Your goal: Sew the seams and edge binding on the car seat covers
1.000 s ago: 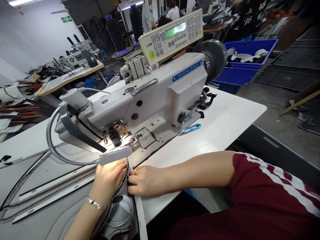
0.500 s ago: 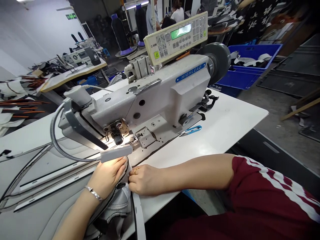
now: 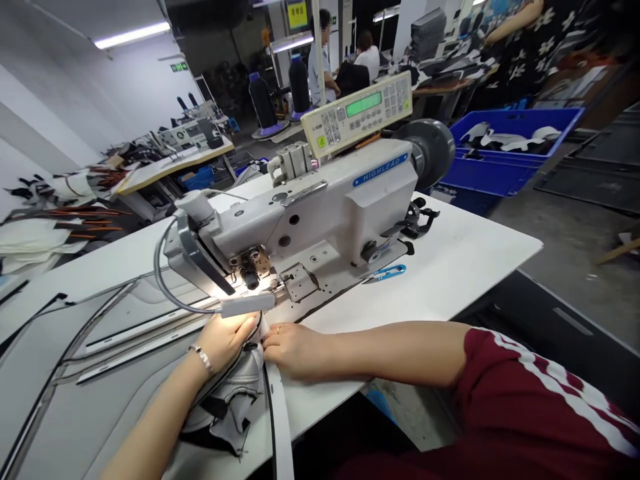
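Under the needle area of a sewing machine (image 3: 320, 200) lies a large grey fabric panel (image 3: 125, 400) with dark piping and white strips along it. My left hand (image 3: 227, 341), a bracelet at its wrist, presses on the panel and grips its bunched edge; the lamp head partly hides its fingertips. Just to its right, my right hand (image 3: 295, 350), a ring on one finger, has its fingers curled closed on the edge of a white strip (image 3: 281, 427) with a black border. This strip hangs down over the table's front edge. Folded grey fabric bunches below my hands.
A gooseneck lamp (image 3: 247, 305) lights the stitching spot. Blue thread snips (image 3: 390, 272) lie on the white table (image 3: 470, 247) by the machine bed. A control panel (image 3: 360, 113) sits on top. Behind stand thread cones (image 3: 263, 103), a blue crate (image 3: 505, 173) and several people.
The view has tilted up, showing more of the room. Both hands stay at the fabric edge near the needle, with little visible movement against the machine.
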`<state>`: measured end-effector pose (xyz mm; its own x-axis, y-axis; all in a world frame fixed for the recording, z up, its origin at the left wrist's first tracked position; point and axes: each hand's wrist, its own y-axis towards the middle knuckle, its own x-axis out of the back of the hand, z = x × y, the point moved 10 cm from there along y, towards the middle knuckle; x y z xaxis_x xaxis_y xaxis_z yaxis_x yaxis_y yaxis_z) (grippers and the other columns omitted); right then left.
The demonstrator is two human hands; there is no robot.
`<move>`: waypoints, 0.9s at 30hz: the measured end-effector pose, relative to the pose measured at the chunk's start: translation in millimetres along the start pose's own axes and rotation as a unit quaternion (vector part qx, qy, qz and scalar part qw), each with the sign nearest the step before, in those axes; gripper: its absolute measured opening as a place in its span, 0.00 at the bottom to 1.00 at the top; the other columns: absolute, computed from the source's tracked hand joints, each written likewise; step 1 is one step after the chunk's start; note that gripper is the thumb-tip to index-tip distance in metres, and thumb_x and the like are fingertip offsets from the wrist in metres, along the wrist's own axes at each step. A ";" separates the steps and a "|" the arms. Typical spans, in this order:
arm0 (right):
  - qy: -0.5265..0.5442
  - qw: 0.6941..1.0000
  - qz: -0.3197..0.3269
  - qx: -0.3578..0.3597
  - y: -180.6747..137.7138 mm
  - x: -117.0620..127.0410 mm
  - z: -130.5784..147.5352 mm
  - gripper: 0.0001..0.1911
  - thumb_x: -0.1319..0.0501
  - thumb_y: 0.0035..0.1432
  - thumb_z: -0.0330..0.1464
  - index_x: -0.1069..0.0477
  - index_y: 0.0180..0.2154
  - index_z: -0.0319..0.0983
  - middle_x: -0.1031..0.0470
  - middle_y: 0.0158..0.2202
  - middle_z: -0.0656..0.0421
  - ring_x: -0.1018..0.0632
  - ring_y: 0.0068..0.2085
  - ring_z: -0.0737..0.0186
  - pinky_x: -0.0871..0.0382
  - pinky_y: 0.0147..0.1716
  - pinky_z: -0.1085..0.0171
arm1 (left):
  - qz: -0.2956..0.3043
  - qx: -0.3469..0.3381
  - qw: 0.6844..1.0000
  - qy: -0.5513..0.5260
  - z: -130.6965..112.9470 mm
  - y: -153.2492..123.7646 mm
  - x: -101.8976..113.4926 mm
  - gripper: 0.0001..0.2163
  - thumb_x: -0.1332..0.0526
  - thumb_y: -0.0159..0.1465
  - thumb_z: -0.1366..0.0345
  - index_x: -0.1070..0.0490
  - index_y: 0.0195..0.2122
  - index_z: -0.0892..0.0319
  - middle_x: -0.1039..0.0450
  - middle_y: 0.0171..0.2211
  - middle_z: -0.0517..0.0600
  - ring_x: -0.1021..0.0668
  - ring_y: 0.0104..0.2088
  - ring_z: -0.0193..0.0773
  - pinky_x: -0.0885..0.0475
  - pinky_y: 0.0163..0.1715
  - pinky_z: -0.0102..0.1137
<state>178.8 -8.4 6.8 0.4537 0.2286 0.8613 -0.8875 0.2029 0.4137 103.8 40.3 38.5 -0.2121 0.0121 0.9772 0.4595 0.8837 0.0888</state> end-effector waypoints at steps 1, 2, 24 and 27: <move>0.041 0.999 -0.003 -0.016 -0.6 2.4 0.2 0.08 0.44 0.58 0.26 0.28 0.38 0.34 0.23 0.35 0.55 0.24 0.38 0.61 0.30 0.42 0.64 | 0.024 -0.007 0.999 -0.023 -5.9 -10.1 2.1 0.17 0.53 0.69 0.62 0.25 0.47 0.56 0.21 0.46 0.52 0.21 0.46 0.42 0.25 0.48 0.34; 0.078 0.997 -0.008 -0.027 -1.3 5.0 2.2 0.09 0.43 0.60 0.28 0.28 0.42 0.35 0.23 0.34 0.57 0.24 0.36 0.63 0.30 0.39 0.66 | 0.044 -0.015 0.998 -0.033 -11.4 -21.6 4.3 0.17 0.51 0.66 0.65 0.26 0.50 0.56 0.23 0.49 0.52 0.22 0.48 0.41 0.25 0.49 0.33; -0.064 0.996 0.067 0.004 58.4 -56.5 57.9 0.23 0.43 0.61 0.48 0.26 0.46 0.37 0.21 0.36 0.53 0.22 0.43 0.47 0.26 0.41 0.50 | 0.183 0.123 0.936 0.274 -22.1 -48.5 -15.4 0.29 0.53 0.59 0.82 0.29 0.57 0.54 0.27 0.48 0.56 0.26 0.49 0.46 0.30 0.46 0.41; -0.096 0.992 0.042 0.066 24.4 -38.6 75.7 0.13 0.43 0.62 0.41 0.27 0.38 0.40 0.26 0.26 0.57 0.24 0.32 0.54 0.28 0.34 0.56 | 0.136 0.144 0.954 0.223 -14.5 -64.6 -22.8 0.28 0.47 0.60 0.77 0.34 0.62 0.54 0.29 0.51 0.56 0.28 0.52 0.46 0.32 0.51 0.40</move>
<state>133.5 -84.4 6.0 0.3653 0.0505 0.9295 -0.9301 0.0612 0.3622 91.4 -23.8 13.4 0.2998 0.1161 0.9469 0.1748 0.9691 -0.1742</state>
